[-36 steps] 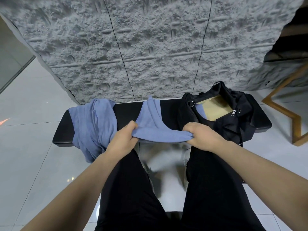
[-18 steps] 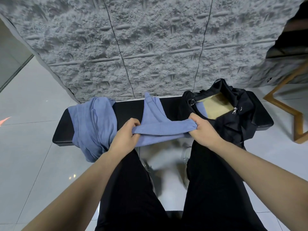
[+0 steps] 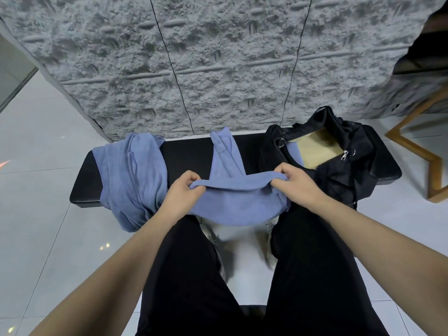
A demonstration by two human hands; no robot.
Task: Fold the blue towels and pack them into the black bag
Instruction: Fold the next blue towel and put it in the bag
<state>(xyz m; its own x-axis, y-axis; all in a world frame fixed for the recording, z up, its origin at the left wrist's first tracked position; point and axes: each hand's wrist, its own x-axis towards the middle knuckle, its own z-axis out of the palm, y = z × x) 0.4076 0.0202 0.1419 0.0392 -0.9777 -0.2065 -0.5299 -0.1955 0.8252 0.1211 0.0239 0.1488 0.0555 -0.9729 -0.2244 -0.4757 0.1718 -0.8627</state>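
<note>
A blue towel [image 3: 232, 202] stretches between my two hands above the front edge of a black bench [image 3: 186, 156]. My left hand [image 3: 183, 192] pinches its left corner, and my right hand [image 3: 299, 184] grips its right corner. The towel's far end trails back across the bench top, and its near flap hangs over the bench front. A second blue towel [image 3: 132, 178] lies crumpled over the bench's left end. The black bag [image 3: 339, 154] stands unzipped at the right end, showing a tan lining and a strip of blue cloth [image 3: 294, 152] inside.
A rough grey stone wall [image 3: 218, 69] rises directly behind the bench. A wooden frame [image 3: 426, 146] stands on the floor at the right. My black-trousered legs fill the foreground, and pale floor tiles [image 3: 36, 214] surround the bench.
Both hands have lifted the towel's edge up and away from me over the bench. The near flap now hangs lower in front.
</note>
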